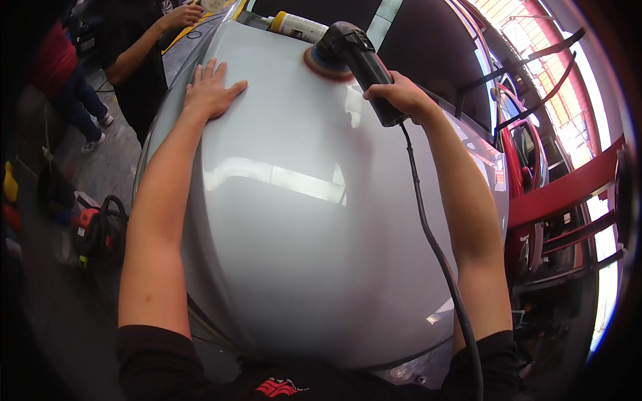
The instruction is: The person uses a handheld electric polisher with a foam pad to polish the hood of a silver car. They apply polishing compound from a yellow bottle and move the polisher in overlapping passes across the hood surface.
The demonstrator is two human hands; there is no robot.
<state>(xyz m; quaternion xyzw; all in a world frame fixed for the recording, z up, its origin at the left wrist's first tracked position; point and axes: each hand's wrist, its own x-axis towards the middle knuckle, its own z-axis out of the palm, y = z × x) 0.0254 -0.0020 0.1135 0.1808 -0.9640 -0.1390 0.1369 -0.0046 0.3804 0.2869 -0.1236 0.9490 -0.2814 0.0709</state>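
A silver-grey car hood (281, 254) curves across the middle of the view, with bright reflections on its surface. My right hand (401, 95) is wrapped round the rear of a black electric polisher (364, 63). The polisher's round pad (326, 65) rests on the far part of the hood, right of centre. My left hand (212, 92) lies flat near the hood's far left edge, fingers spread, holding nothing. From the polisher a black power cord (428, 227) runs down along my right forearm to the lower edge.
A white bottle with a yellow cap (299, 27) lies beyond the polisher by the windshield. At the left stand two people, one in dark clothes (137, 73). A red and black machine (97, 227) sits on the floor there. A red beam (568, 184) and a red car (525, 144) are at the right.
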